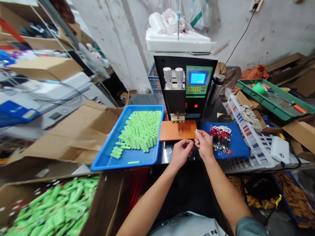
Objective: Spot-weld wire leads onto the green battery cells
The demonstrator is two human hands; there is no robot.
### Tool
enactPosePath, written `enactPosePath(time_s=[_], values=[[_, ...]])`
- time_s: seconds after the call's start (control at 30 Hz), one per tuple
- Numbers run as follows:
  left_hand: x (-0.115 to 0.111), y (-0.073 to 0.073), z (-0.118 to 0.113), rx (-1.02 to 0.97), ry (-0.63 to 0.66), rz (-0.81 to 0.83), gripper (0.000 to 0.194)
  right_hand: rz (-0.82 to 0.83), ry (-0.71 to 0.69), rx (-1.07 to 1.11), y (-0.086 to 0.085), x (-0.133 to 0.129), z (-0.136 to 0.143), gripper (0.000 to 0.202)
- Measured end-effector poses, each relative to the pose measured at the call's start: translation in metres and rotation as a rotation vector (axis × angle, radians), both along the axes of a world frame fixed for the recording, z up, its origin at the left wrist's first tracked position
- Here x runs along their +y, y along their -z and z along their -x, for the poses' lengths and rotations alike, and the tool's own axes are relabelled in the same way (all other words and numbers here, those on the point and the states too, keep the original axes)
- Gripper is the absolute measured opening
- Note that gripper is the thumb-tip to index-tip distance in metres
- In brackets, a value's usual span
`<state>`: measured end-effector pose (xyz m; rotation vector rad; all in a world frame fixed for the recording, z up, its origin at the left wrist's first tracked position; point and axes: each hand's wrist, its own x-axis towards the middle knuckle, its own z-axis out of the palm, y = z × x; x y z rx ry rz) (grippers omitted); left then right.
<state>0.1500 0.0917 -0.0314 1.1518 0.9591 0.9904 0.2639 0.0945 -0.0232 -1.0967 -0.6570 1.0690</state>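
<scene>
Grey shirt fabric with dark letters [189, 226] sat closest to my camera, with both arms reaching out past it. My left hand [182, 151] and right hand [204, 144] were super close together, fingertips of each pinching a thin wire lead with a white end [196, 131], right by the front edge of the flat orange plate [172, 131]. That plate lay under the black machine with a lit blue screen [176, 105]. Left of it on the dark desk [142, 99], I had a blue plastic tray [150, 159] full of light green cylinders [140, 129]; to the right, red-and-black leads with white connectors [221, 139] lay bunched on a blue mat [240, 144].
</scene>
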Motion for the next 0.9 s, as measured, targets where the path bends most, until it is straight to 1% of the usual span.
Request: enactPosePath(time_s=[0.07,0.2,0.3,0.43,0.5,0.57,0.63,0.67,0.7,0.77,0.83,0.9], values=[[-0.001,0.0,0.009,0.032,0.002,-0.033,0.033,-0.002,-0.075,-0.062,0.003,-0.002,0.001,0.033],[0.0,-0.002,0.03,0.164,0.004,-0.16,0.025,-0.031,-0.278,-0.275,0.006,-0.01,-0.001,0.028],[-0.001,-0.002,0.042,0.212,0.002,-0.193,0.022,-0.026,-0.375,-0.361,0.008,-0.016,0.001,0.027],[-0.007,-0.001,0.048,0.237,-0.002,-0.222,0.02,-0.025,-0.403,-0.429,0.011,-0.019,0.007,0.028],[-0.012,-0.002,0.053,0.247,-0.02,-0.246,0.019,-0.028,-0.389,-0.458,0.013,-0.019,0.008,0.029],[-0.015,-0.005,0.066,0.267,-0.072,-0.274,0.021,-0.029,-0.343,-0.47,0.014,-0.02,0.006,0.03],[-0.013,-0.007,0.089,0.35,-0.157,-0.312,0.025,-0.031,-0.267,-0.456,0.016,-0.02,0.001,0.03],[-0.009,-0.009,0.105,0.434,-0.209,-0.331,0.025,-0.031,-0.226,-0.438,0.018,-0.02,-0.002,0.03],[-0.005,-0.01,0.124,0.549,-0.258,-0.343,0.024,-0.029,-0.192,-0.42,0.02,-0.02,-0.005,0.03],[0.007,-0.013,0.165,0.864,-0.339,-0.319,0.022,-0.022,-0.156,-0.396,0.025,-0.02,-0.011,0.029],[0.02,-0.017,0.206,1.224,-0.331,-0.224,0.024,-0.02,-0.157,-0.394,0.03,-0.021,-0.014,0.028],[0.031,-0.022,0.238,1.493,-0.271,-0.127,0.028,-0.022,-0.169,-0.398,0.034,-0.022,-0.014,0.027]])
